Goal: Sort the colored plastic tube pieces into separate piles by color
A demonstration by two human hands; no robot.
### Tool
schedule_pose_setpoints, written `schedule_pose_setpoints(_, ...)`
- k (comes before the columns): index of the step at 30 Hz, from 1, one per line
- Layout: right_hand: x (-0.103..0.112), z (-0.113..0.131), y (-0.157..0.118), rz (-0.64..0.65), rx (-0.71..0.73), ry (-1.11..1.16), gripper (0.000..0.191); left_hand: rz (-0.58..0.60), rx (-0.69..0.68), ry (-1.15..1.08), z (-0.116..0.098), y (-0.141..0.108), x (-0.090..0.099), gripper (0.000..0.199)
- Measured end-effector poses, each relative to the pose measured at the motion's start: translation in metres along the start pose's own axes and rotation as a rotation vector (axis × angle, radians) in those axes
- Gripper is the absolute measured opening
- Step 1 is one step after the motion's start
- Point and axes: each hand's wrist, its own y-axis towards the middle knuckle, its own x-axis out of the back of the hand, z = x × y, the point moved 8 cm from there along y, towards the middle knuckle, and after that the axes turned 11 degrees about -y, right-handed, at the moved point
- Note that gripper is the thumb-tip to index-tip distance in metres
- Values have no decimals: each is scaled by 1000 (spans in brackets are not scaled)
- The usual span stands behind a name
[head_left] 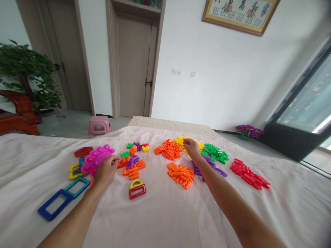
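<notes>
My left hand (106,169) is at the left, between a pink bubble-covered paddle toy (99,157) and a cluster of joined orange tube blocks (133,168). Its fingers are curled together, with the fingertips at the cluster's near left side; anything in them is hidden. Purple blocks (132,161) lie on top of that cluster. My right hand (191,147) is over the pile of yellow blocks (199,144), its fingers bent inward; what they pinch, if anything, is too small to make out. An orange pile (169,149) lies just left of it, and purple blocks (210,166) lie under the right forearm.
Green blocks (214,153), red blocks (249,174) and another orange pile (181,175) lie on the cloth-covered table (165,220). A red-yellow magnetic piece (137,195), blue frame (46,213) and teal frame (86,182) lie nearer. Beyond the table stands a pink stool (99,120).
</notes>
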Motion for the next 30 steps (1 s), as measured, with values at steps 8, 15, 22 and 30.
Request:
schedule_pose_setpoints(8,-87,135,-59,355,409,-108,40,-2,-5,-11,-4,-1,2,30)
schedule_pose_setpoints(15,-136,181,-73,439,446,-359,39,-11,-13,-7,-2,0,2,29)
schedule_pose_setpoints(22,-144,184,-72,380,381,-431,31,-13,-21,-2,-4,-1,1,29)
schedule_pose_setpoints(30,-96,167,-81,342,423,-336,30,-11,-27,-16,-2,-1,0,29)
